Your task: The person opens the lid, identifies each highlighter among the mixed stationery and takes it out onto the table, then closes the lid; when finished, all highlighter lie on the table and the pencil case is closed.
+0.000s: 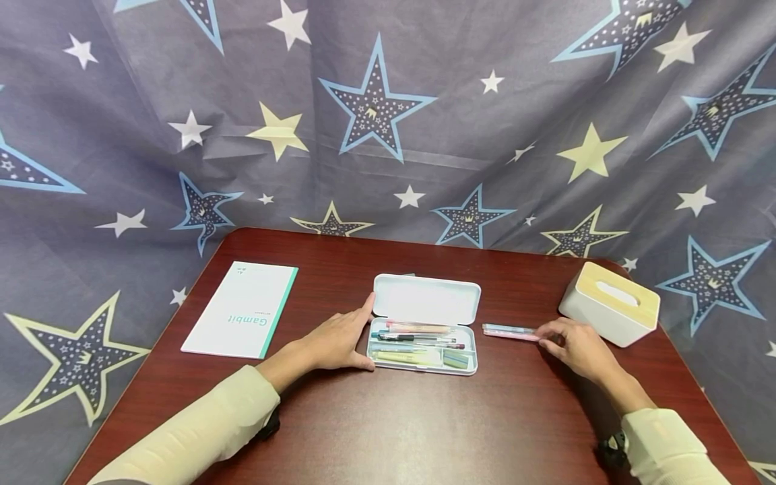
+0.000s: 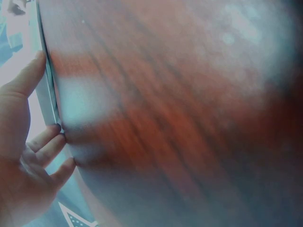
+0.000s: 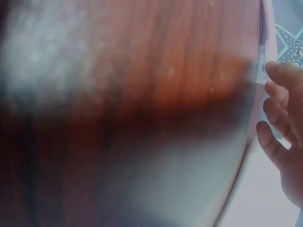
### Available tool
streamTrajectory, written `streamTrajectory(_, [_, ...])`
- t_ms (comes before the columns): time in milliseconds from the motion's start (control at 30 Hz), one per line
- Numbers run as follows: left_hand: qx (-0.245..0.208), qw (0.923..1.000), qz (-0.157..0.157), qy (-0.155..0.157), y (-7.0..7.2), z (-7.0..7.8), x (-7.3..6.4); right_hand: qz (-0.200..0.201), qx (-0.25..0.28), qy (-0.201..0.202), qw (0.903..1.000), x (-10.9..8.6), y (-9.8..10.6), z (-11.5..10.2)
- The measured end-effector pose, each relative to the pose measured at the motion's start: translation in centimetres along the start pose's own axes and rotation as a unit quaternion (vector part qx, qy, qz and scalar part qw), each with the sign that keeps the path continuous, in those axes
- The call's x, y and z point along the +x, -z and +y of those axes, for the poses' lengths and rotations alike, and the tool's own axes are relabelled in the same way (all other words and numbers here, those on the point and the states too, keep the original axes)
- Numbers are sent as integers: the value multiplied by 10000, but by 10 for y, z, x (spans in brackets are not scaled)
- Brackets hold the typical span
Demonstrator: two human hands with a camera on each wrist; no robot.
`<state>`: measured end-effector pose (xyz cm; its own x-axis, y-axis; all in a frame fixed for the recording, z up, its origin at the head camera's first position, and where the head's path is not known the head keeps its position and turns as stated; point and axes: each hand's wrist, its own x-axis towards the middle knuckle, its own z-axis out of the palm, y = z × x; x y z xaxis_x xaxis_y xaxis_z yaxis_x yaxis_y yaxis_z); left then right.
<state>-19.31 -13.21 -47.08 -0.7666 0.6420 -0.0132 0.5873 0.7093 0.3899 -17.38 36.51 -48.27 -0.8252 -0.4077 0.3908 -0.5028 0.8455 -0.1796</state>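
An open pencil case (image 1: 424, 300), white inside, lies in the middle of the table with its lid tipped back. Several pens (image 1: 418, 328), a yellow highlighter-like stick (image 1: 394, 356) and a small green-blue block (image 1: 456, 359) fill its tray. My left hand (image 1: 333, 339) is spread along the case's left side, thumb by the front corner and fingers reaching toward the hinge. To the right, my right hand (image 1: 572, 345) pinches the right end of a slim pink pen (image 1: 509, 335) and a light blue pen (image 1: 509, 328) lying side by side. A clear tip (image 3: 262, 71) shows at the right thumb.
A white notebook (image 1: 239, 310) with a green spine lies at the left. The tissue box (image 1: 612, 303) with a wooden lid stands just beyond my right hand. A star-patterned curtain (image 1: 376, 168) hangs behind the dark red table (image 1: 424, 431).
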Motion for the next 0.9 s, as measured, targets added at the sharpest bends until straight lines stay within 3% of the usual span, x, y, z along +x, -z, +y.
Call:
streamTrajectory(267, [-30,10000,16,-14,1,1,0,-42,44,-197,9998,-1,-2,-2])
streamTrajectory(633, [-10,10000,19,14,0,0,0,127,-23,-1,9999,2,1,-2])
streamTrajectory(900, [4,10000,24,-4,0,0,0,186,87,15,9998,10,6,-14])
